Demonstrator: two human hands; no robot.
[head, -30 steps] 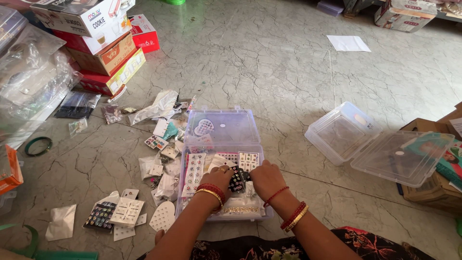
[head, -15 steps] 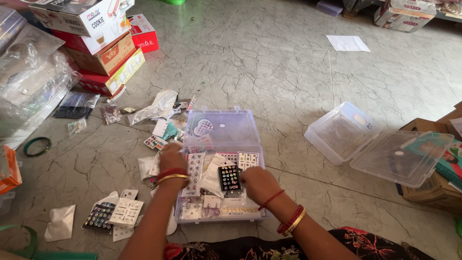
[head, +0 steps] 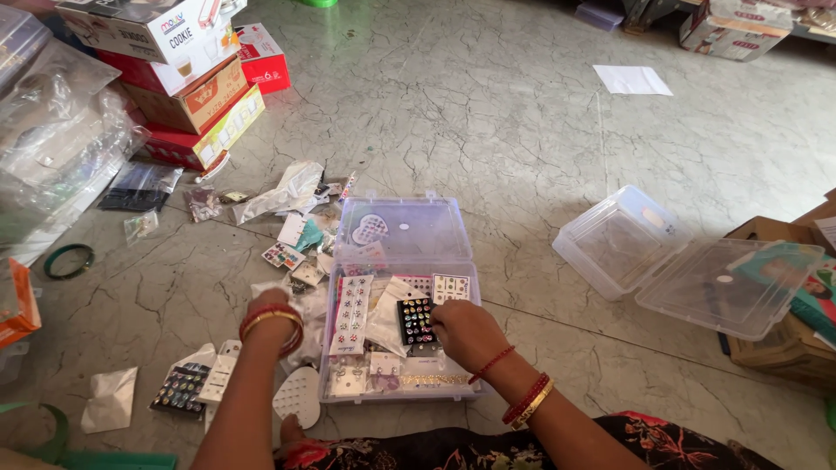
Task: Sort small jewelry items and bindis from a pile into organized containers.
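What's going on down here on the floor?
A person sits on the floor over an open clear plastic box filled with small jewellery cards. The right hand rests on a black card of studs inside it. The left hand reaches into the loose packets beside the box.

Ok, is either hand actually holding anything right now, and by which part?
The right hand pinches the black stud card at its right edge, inside the clear box. The left hand rests among loose packets; its fingers are hidden, so a hold cannot be told.

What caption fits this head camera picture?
Right hand touches a black earring card in a clear box; left hand reaches beside it.
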